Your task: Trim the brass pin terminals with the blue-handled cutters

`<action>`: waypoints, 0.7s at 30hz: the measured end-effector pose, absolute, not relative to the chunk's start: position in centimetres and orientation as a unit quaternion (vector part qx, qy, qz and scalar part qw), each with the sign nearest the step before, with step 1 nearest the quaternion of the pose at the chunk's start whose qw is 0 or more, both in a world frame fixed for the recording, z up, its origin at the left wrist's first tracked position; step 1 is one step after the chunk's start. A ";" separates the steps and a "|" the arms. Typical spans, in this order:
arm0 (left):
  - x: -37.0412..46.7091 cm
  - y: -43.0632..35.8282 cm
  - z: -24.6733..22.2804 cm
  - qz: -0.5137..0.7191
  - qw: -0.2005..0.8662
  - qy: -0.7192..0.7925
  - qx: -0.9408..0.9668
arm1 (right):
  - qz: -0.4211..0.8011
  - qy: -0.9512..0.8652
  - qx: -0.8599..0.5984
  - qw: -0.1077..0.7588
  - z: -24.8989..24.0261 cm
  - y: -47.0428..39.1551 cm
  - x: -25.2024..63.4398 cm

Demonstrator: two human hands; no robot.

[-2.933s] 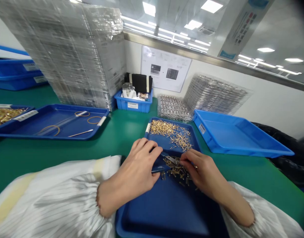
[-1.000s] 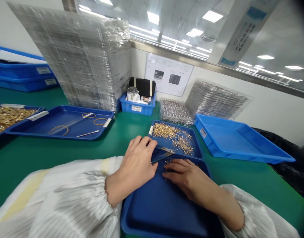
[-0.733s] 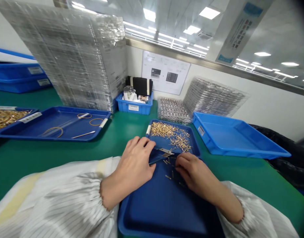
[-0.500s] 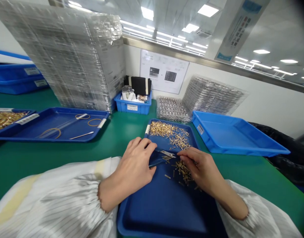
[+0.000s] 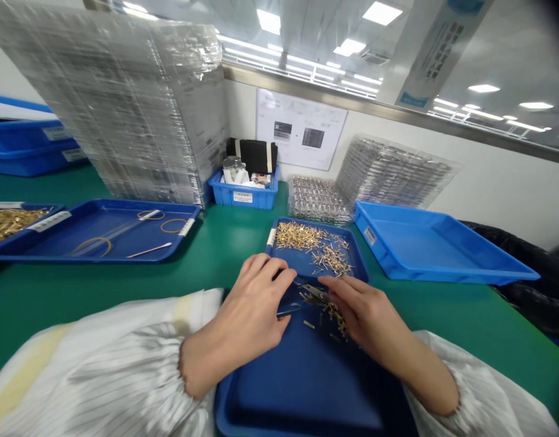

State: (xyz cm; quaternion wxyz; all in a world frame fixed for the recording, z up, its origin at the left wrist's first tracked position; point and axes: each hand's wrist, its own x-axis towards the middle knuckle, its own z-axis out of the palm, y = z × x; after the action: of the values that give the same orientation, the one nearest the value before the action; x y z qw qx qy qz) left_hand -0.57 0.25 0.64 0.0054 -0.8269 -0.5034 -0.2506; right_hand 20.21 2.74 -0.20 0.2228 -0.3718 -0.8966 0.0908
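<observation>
My left hand (image 5: 256,303) is closed around the blue handles of small pliers (image 5: 314,294), whose metal jaws point right. My right hand (image 5: 365,308) is in a pinch at the jaws; whatever lies between its fingertips is too small to make out. Both hands are over a dark blue tray (image 5: 315,394). A small pile of gold-coloured metal pins (image 5: 336,317) lies in that tray, partly hidden under my right hand, with a few loose pieces beside it. Just behind, another blue tray (image 5: 292,262) carries a larger heap of gold pins (image 5: 301,235).
A light blue tray (image 5: 434,246) stands at the right. To the left, a blue tray (image 5: 124,240) holds rubber bands and a cotton swab. Tall stacked clear plastic trays (image 5: 138,109), a small blue bin (image 5: 243,197) and more clear trays (image 5: 388,173) line the back.
My right hand has shifted slightly left, so its fingertips now overlap the pliers' jaws. My left hand stays nearly in place, still holding the pliers.
</observation>
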 end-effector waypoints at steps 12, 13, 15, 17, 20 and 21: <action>-0.3 -0.2 1.1 -0.222 0.024 -0.544 -0.809 | 0.201 -0.831 -0.418 0.307 0.8 2.8 19.7; -0.2 -0.2 1.1 -0.223 0.026 -0.544 -0.808 | 0.204 -0.828 -0.421 0.310 0.8 2.8 19.7; -0.3 -0.3 1.1 -0.222 0.028 -0.544 -0.808 | 0.209 -0.822 -0.426 0.315 0.7 2.8 19.7; -0.3 -0.3 1.1 -0.221 0.030 -0.544 -0.809 | 0.210 -0.819 -0.428 0.319 0.6 2.9 19.7; -0.3 -0.3 1.1 -0.226 0.035 -0.543 -0.808 | 0.213 -0.815 -0.431 0.324 0.6 2.9 19.6; -0.3 -0.3 1.1 -0.228 0.037 -0.543 -0.808 | 0.215 -0.813 -0.432 0.325 0.6 2.9 19.6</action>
State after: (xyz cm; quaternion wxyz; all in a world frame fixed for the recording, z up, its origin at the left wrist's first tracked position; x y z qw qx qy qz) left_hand -0.26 -0.33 1.07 0.0372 -0.8075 -0.5426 -0.2282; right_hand 19.61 2.92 0.65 0.3253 -0.4324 -0.8130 0.2151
